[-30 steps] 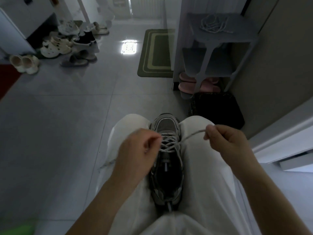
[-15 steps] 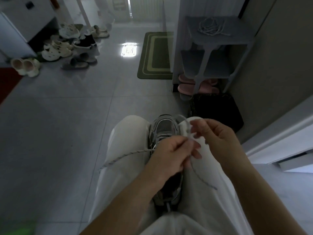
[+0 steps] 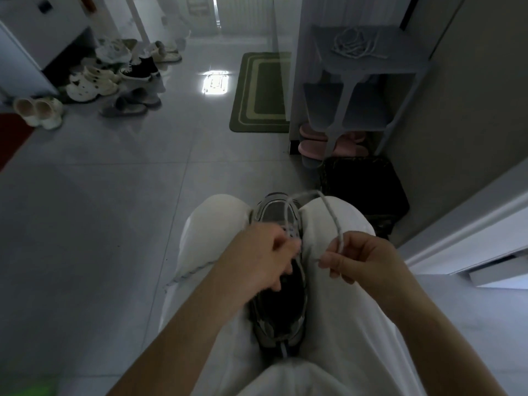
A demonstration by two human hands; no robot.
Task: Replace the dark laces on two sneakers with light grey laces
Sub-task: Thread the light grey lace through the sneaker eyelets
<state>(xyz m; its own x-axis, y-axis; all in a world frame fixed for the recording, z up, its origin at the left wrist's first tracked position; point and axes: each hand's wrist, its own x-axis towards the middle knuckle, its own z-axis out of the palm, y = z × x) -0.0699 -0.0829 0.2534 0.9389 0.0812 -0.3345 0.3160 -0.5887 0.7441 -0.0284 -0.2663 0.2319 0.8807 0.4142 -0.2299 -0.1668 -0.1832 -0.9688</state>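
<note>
A grey and black sneaker (image 3: 278, 304) lies wedged between my thighs, toe pointing away. A light grey lace (image 3: 333, 217) arcs from its eyelets over the toe and comes down to my right hand (image 3: 360, 260), which pinches its end beside my right thigh. My left hand (image 3: 257, 258) hovers over the sneaker's eyelets with its fingers curled at the lacing; blur hides what they grip. The lace's other end (image 3: 191, 271) trails across my left thigh. A loose bundle of lace (image 3: 355, 45) lies on top of the grey shelf (image 3: 400, 64).
Pink slippers (image 3: 331, 145) sit under the shelf, and a dark bag (image 3: 363, 187) stands just beyond my right knee. A green mat (image 3: 261, 92) lies ahead. Several shoes (image 3: 108, 81) cluster at the far left by a white cabinet. A wall and door frame close the right side.
My right hand pulled the lace end up into a loop over the toe and moved right. My left hand shifted back left over the eyelets.
</note>
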